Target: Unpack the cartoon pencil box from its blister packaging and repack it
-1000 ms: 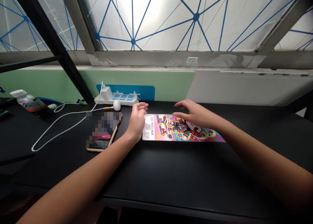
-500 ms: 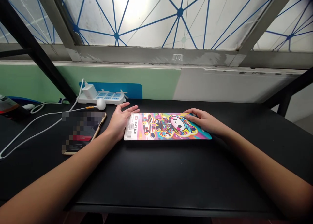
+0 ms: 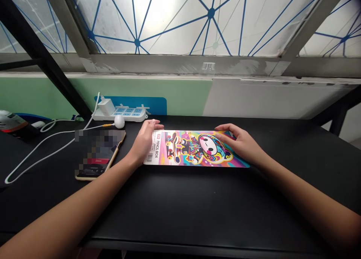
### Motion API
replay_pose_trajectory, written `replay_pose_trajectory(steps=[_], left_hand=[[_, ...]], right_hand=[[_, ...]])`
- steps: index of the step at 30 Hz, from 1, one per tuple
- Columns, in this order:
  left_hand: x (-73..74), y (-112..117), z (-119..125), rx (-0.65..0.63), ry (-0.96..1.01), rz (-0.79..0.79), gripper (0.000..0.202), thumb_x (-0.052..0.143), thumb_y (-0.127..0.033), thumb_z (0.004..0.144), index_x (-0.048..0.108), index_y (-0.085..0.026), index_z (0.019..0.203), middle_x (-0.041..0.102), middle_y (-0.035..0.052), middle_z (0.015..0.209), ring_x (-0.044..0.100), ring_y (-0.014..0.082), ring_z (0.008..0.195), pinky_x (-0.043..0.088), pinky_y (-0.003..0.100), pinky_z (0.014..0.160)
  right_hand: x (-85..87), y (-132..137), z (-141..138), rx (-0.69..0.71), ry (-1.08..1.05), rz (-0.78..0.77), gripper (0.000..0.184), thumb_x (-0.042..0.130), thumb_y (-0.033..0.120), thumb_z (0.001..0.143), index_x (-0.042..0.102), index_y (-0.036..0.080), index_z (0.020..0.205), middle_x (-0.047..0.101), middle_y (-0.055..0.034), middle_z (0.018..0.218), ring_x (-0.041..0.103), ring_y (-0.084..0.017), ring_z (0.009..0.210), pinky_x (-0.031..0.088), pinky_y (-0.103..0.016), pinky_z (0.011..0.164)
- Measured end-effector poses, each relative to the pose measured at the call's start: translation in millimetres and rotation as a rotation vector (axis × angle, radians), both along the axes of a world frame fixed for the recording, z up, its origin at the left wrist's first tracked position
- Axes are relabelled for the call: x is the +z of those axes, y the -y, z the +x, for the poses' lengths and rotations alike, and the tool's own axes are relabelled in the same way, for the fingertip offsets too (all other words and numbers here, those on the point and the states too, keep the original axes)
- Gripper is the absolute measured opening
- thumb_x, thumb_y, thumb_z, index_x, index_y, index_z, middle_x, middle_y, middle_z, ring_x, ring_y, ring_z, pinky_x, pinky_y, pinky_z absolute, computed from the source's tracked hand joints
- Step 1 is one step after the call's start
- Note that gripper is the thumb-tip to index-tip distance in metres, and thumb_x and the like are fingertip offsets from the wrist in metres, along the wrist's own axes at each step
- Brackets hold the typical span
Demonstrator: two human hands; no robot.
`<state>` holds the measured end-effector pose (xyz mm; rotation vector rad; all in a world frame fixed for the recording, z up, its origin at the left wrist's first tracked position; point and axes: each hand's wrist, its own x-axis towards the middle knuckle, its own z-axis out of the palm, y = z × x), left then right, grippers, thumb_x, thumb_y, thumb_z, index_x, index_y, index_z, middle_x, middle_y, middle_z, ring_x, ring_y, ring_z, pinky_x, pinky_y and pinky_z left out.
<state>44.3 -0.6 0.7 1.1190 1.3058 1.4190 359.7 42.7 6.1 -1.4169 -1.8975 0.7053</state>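
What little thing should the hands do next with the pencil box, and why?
Perhaps curl the left hand more around the end of the pencil box with the white label: its fingers reach past the far corner there, while the right hand already seems to lie over the other end.

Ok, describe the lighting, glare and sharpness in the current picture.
Head view: the window is glaringly bright, washed out near its upper middle; head view: a faint sheen shows on the dark desk; head view: pixel blocks mask much of the phone; head view: the pencil box lettering is readable.
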Motion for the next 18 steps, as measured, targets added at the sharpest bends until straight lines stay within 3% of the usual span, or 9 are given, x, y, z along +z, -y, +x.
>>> replay_pose_trajectory(steps=[4, 8, 14, 18], left_hand=[[-0.3, 3, -1, 0.014, -0.173, 0.231, 0.039, 0.047, -0.056, 0.101, 0.058, -0.022, 0.114, 0.069, 0.0095, 0.116, 0.069, 0.0231, 0.093, 0.055, 0.037, 0.078], [1.9, 6, -1, 0.056, -0.276, 0.465, 0.032, 0.044, -0.048, 0.105, 0.059, -0.022, 0.115, 0.068, 0.0083, 0.112, 0.066, 0.0218, 0.1, 0.053, 0.036, 0.084], [10.3, 9, -4, 0.122, -0.244, 0.743, 0.031, 0.042, -0.045, 0.106, 0.063, -0.022, 0.1, 0.06, 0.0002, 0.076, 0.06, 0.0138, 0.064, 0.048, 0.027, 0.058], [14.2, 12, -7, 0.201, -0.336, 0.893, 0.037, 0.04, -0.045, 0.106, 0.066, -0.022, 0.096, 0.061, 0.0004, 0.071, 0.062, 0.0155, 0.065, 0.05, 0.03, 0.062]], right_hand=[[3.3, 3, 0, 0.008, 0.052, 0.274, 0.039, 0.069, 0.056, 0.085, 0.065, 0.026, 0.109, 0.071, -0.0084, 0.113, 0.068, -0.031, 0.102, 0.055, -0.047, 0.088], [12.6, 11, 1, -0.009, 0.109, 0.505, 0.037, 0.076, 0.053, 0.082, 0.065, 0.027, 0.105, 0.07, -0.0067, 0.101, 0.068, -0.029, 0.091, 0.054, -0.045, 0.08], [23.1, 24, -1, 0.108, 0.192, 0.715, 0.024, 0.078, 0.047, 0.083, 0.061, 0.03, 0.088, 0.065, -0.004, 0.081, 0.061, -0.026, 0.07, 0.05, -0.043, 0.063], [26.9, 30, -1, 0.173, 0.24, 0.827, 0.024, 0.079, 0.038, 0.084, 0.057, 0.029, 0.088, 0.063, -0.0022, 0.079, 0.058, -0.022, 0.068, 0.05, -0.039, 0.06]])
